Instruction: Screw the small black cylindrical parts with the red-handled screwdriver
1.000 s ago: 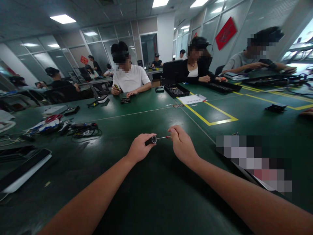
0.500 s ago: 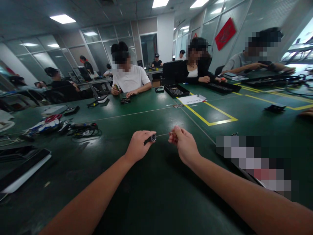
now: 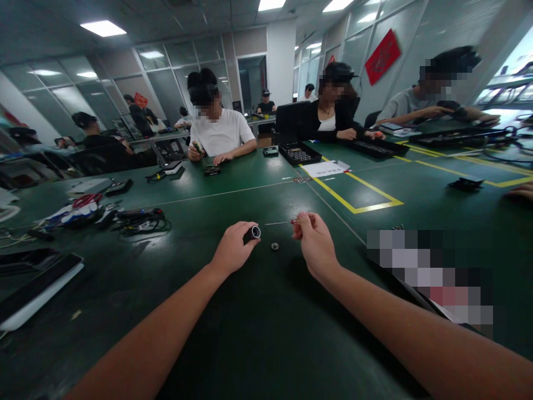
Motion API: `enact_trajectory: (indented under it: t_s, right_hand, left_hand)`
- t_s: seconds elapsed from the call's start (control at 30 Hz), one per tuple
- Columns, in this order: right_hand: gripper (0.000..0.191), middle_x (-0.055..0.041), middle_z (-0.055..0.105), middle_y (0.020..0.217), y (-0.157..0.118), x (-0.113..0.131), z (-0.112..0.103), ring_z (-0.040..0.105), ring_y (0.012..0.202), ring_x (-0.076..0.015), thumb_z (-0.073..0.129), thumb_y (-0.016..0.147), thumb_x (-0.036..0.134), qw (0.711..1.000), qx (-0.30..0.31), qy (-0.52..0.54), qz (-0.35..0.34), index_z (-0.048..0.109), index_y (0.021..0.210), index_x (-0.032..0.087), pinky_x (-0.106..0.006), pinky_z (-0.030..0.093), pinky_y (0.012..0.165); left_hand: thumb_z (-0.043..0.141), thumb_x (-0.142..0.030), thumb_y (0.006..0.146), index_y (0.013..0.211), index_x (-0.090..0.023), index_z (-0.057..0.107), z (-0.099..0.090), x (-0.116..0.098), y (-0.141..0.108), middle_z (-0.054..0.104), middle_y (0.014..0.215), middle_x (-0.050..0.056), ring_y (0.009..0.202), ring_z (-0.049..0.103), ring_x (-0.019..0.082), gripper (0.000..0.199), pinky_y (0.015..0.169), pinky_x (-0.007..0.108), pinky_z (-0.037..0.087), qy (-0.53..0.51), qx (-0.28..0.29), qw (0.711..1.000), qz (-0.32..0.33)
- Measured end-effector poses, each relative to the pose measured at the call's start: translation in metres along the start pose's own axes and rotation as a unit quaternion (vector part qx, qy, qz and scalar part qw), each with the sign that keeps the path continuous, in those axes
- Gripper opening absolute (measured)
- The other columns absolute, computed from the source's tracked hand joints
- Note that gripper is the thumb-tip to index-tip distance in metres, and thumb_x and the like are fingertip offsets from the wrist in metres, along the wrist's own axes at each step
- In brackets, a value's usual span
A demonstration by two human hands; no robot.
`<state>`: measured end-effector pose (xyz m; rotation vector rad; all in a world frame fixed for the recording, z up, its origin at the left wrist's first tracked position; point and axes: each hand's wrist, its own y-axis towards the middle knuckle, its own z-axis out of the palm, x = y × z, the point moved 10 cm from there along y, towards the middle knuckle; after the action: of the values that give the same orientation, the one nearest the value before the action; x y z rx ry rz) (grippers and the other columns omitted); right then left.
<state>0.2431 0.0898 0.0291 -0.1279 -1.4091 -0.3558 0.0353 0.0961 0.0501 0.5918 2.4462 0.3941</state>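
Observation:
My left hand (image 3: 234,247) is closed around a short black tube (image 3: 251,234), whose open end with a pale metal rim faces right and towards me. Between the fingers and thumb of my right hand (image 3: 316,239) is a thin screwdriver (image 3: 278,223), its slim metal shaft pointing left at the tube. Only a bit of its reddish handle shows. The shaft's tip stands a little apart from the tube's rim. Below the shaft, a small round dark metal piece (image 3: 275,246) lies on the green tabletop (image 3: 258,333) between my hands.
To the left lie tangled cables (image 3: 144,221) and a white-edged device (image 3: 41,289). A blurred-out object (image 3: 428,272) lies by my right forearm. Across the table are a person in a white shirt (image 3: 222,133), a black parts tray (image 3: 298,153) and a paper sheet (image 3: 325,169).
The small round metal piece now lies on the table, out of the tube's end. My left hand has tilted the tube and drawn it slightly left, away from the screwdriver's tip.

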Motion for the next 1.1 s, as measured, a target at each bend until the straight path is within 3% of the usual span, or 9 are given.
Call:
enact_trajectory:
  t_s: [0.2, 0.33, 0.47, 0.7, 0.9, 1.1]
  right_hand:
    - [0.031, -0.0048, 0.069, 0.094, -0.001, 0.015, 0.002, 0.064, 0.081, -0.0202, 0.061, 0.09, 0.045, 0.993, 0.02, -0.075, -0.085, 0.065, 0.11, 0.022, -0.037, 0.051, 0.076]
    - [0.036, -0.0038, 0.07, 0.087, -0.01, 0.023, 0.011, 0.067, 0.081, -0.0211, 0.056, 0.095, 0.047, 0.987, 0.066, -0.093, -0.116, 0.064, 0.121, 0.022, -0.039, 0.053, 0.078]
    - [0.035, -0.004, 0.071, 0.088, -0.015, 0.023, 0.015, 0.07, 0.083, -0.0213, 0.057, 0.095, 0.044, 0.985, 0.081, -0.094, -0.119, 0.063, 0.122, 0.023, -0.04, 0.055, 0.081]
    - [0.031, -0.0044, 0.071, 0.087, -0.012, 0.021, 0.013, 0.069, 0.084, -0.0218, 0.055, 0.095, 0.044, 0.985, 0.075, -0.109, -0.114, 0.064, 0.117, 0.023, -0.041, 0.053, 0.083]
    - [0.029, -0.004, 0.07, 0.088, -0.012, 0.019, 0.014, 0.068, 0.085, -0.0221, 0.054, 0.096, 0.044, 0.984, 0.081, -0.118, -0.101, 0.064, 0.115, 0.025, -0.041, 0.052, 0.083]
    - [0.029, -0.0041, 0.069, 0.088, -0.012, 0.019, 0.015, 0.068, 0.085, -0.0221, 0.054, 0.096, 0.044, 0.984, 0.082, -0.118, -0.101, 0.063, 0.115, 0.024, -0.041, 0.051, 0.084]
  left_hand:
    - [0.057, -0.018, 0.094, 0.131, -0.019, 0.055, 0.01, -0.007, -0.001, 0.061, 0.126, 0.008, 0.117, 0.058, 0.024, 0.037, 0.106, 0.042, 0.047, -0.012, 0.052, 0.999, 0.002]
    - [0.052, -0.012, 0.09, 0.121, -0.019, 0.057, 0.016, -0.018, 0.002, 0.062, 0.116, 0.008, 0.107, 0.06, 0.023, 0.033, 0.096, 0.038, 0.049, 0.014, 0.083, 0.996, 0.008]
    - [0.061, -0.03, 0.091, 0.103, -0.021, 0.062, 0.03, -0.029, 0.006, 0.066, 0.1, 0.005, 0.092, 0.063, 0.025, 0.015, 0.079, 0.038, 0.05, 0.076, 0.145, 0.986, 0.008]
    - [0.066, -0.048, 0.091, 0.116, -0.028, 0.065, 0.057, -0.034, 0.01, 0.07, 0.108, 0.004, 0.096, 0.066, 0.027, 0.032, 0.073, 0.034, 0.05, 0.121, 0.247, 0.961, 0.013]
    - [0.071, -0.044, 0.088, 0.101, -0.025, 0.068, 0.054, -0.026, 0.011, 0.07, 0.094, 0.005, 0.085, 0.066, 0.027, 0.024, 0.068, 0.033, 0.048, 0.085, 0.247, 0.965, -0.008]
    - [0.068, -0.034, 0.088, 0.103, -0.024, 0.068, 0.031, -0.011, 0.011, 0.07, 0.094, 0.004, 0.084, 0.065, 0.023, 0.018, 0.073, 0.032, 0.049, 0.001, 0.177, 0.984, -0.035]
